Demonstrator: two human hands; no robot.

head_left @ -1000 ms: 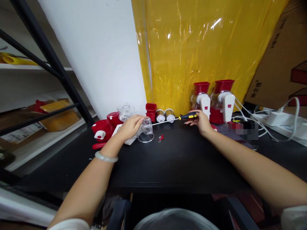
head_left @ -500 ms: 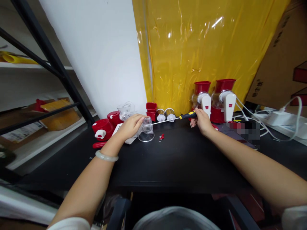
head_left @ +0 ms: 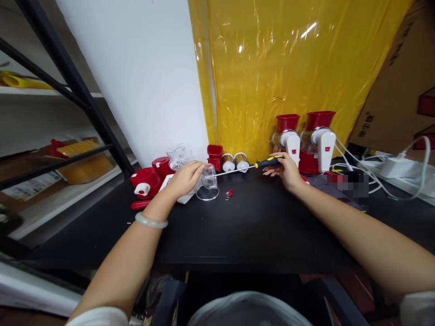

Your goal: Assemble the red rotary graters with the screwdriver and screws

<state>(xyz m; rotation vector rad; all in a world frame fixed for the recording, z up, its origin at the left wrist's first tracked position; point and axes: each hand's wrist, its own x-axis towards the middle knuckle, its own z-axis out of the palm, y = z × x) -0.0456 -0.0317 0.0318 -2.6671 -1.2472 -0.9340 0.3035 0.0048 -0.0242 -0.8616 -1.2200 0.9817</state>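
Note:
My left hand (head_left: 186, 180) is closed on a clear plastic housing (head_left: 208, 186), whose wide round rim rests on the black table. In my right hand (head_left: 286, 172) is the end of a black-and-yellow screwdriver (head_left: 270, 161), held between thumb and fingers. The long shaft runs left to the clear housing, but I cannot make out what its tip touches. Small red parts (head_left: 229, 193) lie on the table just right of the housing. Behind the shaft stand a red hopper (head_left: 215, 156) and two metal drums with white ends (head_left: 234, 162).
Red bases (head_left: 147, 182) and another clear housing (head_left: 180, 155) sit at the left. Two red-and-white rotary graters (head_left: 319, 142) stand at the right back, near a dark phone-like slab (head_left: 335, 192) and white cables (head_left: 374, 179). A yellow plastic sheet (head_left: 288, 68) hangs behind.
My right hand's fingers have shifted and loosened around the screwdriver handle, which tilts slightly higher at its end. My left hand and the clear housing look unmoved.

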